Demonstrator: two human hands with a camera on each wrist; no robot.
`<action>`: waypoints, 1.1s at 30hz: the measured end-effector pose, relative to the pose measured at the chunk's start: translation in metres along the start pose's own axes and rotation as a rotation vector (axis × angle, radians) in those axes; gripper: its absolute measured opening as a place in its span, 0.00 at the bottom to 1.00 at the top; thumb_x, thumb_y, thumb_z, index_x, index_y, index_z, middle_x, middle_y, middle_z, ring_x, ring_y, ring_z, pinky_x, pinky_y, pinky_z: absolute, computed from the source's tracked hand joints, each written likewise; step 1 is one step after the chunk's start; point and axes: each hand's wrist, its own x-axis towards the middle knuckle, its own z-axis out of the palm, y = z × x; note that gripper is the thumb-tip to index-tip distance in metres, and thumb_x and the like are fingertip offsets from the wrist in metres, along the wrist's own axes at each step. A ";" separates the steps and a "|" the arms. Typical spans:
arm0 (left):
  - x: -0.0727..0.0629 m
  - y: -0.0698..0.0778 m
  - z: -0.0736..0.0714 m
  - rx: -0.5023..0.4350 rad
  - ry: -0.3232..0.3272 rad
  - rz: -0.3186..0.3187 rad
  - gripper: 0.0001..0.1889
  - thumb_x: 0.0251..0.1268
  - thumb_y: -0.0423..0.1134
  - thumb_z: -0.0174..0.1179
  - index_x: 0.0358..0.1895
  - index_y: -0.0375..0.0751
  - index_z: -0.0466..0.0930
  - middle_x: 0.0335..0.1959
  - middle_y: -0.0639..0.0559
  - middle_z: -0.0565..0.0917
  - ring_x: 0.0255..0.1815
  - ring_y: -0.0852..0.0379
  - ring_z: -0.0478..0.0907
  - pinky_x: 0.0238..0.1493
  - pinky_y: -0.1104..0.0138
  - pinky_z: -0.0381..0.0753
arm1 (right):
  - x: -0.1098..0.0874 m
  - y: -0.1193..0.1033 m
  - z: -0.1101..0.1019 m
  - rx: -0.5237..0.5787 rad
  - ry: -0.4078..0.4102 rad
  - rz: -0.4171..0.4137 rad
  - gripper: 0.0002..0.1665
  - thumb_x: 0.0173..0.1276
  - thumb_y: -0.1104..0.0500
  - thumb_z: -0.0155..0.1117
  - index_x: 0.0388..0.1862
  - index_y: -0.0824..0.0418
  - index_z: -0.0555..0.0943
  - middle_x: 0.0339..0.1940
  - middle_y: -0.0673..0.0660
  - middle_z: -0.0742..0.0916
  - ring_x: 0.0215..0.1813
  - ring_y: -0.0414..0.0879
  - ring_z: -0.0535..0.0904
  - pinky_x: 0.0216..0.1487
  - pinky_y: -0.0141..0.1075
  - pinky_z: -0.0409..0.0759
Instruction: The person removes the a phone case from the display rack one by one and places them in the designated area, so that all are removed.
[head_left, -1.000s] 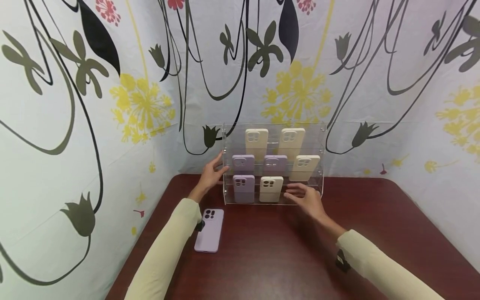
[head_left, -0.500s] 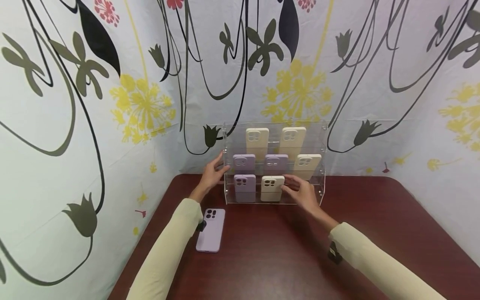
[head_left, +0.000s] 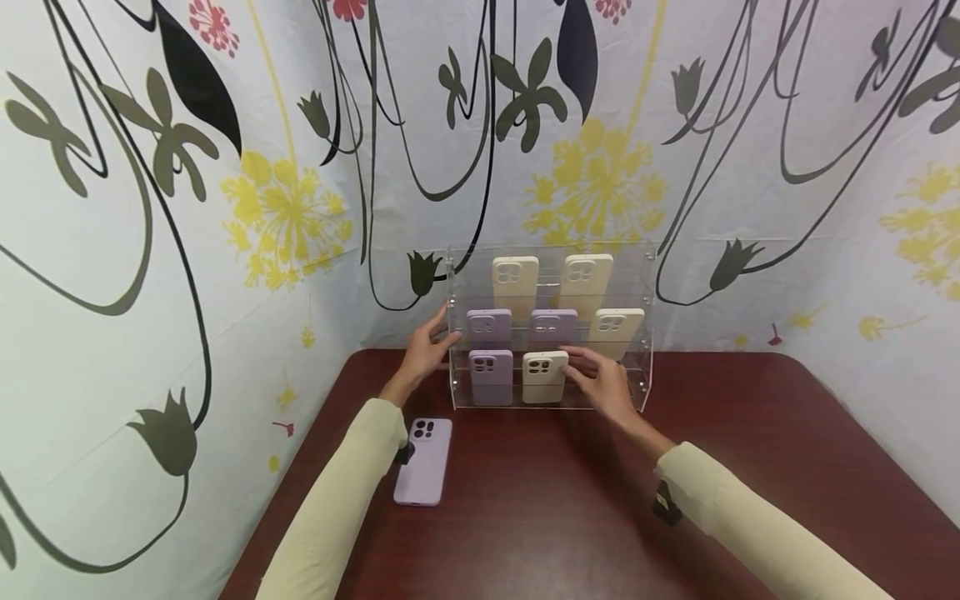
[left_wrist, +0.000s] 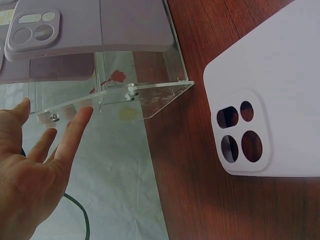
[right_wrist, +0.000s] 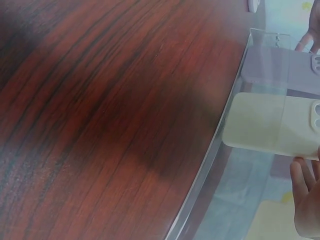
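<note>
In the head view a clear acrylic tiered rack (head_left: 468,279) holds phone cases in three rows. My left hand (head_left: 422,350) is at its left side panel, fingers extended; the left wrist view shows the fingertips (left_wrist: 82,117) right by the panel. My right hand (head_left: 603,387) touches the right edge of a cream phone case (head_left: 543,387) in the bottom row, fingers lightly bent near its upper corner. The right wrist view shows these fingers (right_wrist: 299,182) along that case's edge. Left of the cream case stands a purple phone case (head_left: 491,387).
Two purple cases and a cream case (head_left: 617,325) fill the middle row; two cream cases (head_left: 514,279) stand on top. Nearer, a loose lilac phone case (head_left: 424,462) lies on the dark red wooden table (head_left: 540,500) beside my left sleeve. A flower-printed curtain (head_left: 420,83) hangs behind.
My right hand has shifted left, from beside the bottom-row cream case to its right edge. That case leans slightly less. My left hand stays at the rack's side.
</note>
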 end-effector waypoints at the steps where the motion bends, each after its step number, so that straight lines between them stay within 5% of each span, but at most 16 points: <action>1: 0.000 0.000 0.000 0.003 -0.001 -0.001 0.37 0.77 0.37 0.63 0.82 0.66 0.59 0.74 0.34 0.72 0.62 0.36 0.82 0.42 0.46 0.91 | 0.000 0.000 0.000 0.002 0.000 -0.001 0.21 0.67 0.68 0.74 0.60 0.62 0.87 0.48 0.64 0.91 0.50 0.57 0.89 0.49 0.36 0.89; 12: 0.001 0.002 0.001 0.003 -0.010 0.001 0.37 0.77 0.38 0.63 0.82 0.67 0.59 0.75 0.35 0.71 0.64 0.36 0.80 0.43 0.44 0.91 | 0.010 -0.012 -0.005 -0.051 0.018 -0.036 0.20 0.67 0.66 0.76 0.58 0.60 0.88 0.47 0.62 0.92 0.49 0.56 0.90 0.45 0.25 0.87; 20: 0.000 0.000 0.000 0.003 -0.001 0.013 0.37 0.77 0.37 0.63 0.82 0.63 0.59 0.74 0.32 0.72 0.61 0.34 0.81 0.42 0.45 0.91 | 0.016 -0.026 -0.011 -0.035 0.002 -0.035 0.20 0.68 0.67 0.74 0.59 0.62 0.87 0.49 0.64 0.91 0.50 0.56 0.89 0.49 0.38 0.90; 24: -0.001 -0.001 0.001 -0.003 -0.001 0.017 0.37 0.77 0.37 0.63 0.82 0.62 0.60 0.73 0.32 0.72 0.61 0.34 0.82 0.41 0.45 0.91 | 0.018 -0.032 -0.013 -0.096 0.030 -0.044 0.21 0.67 0.64 0.76 0.59 0.59 0.88 0.48 0.61 0.92 0.49 0.55 0.90 0.47 0.39 0.90; 33: 0.000 0.000 0.001 -0.029 -0.005 -0.005 0.37 0.77 0.35 0.62 0.82 0.65 0.60 0.74 0.34 0.72 0.61 0.33 0.81 0.45 0.40 0.89 | 0.025 -0.049 -0.020 -0.033 0.005 -0.047 0.21 0.68 0.65 0.75 0.60 0.62 0.86 0.48 0.63 0.91 0.51 0.56 0.89 0.52 0.39 0.88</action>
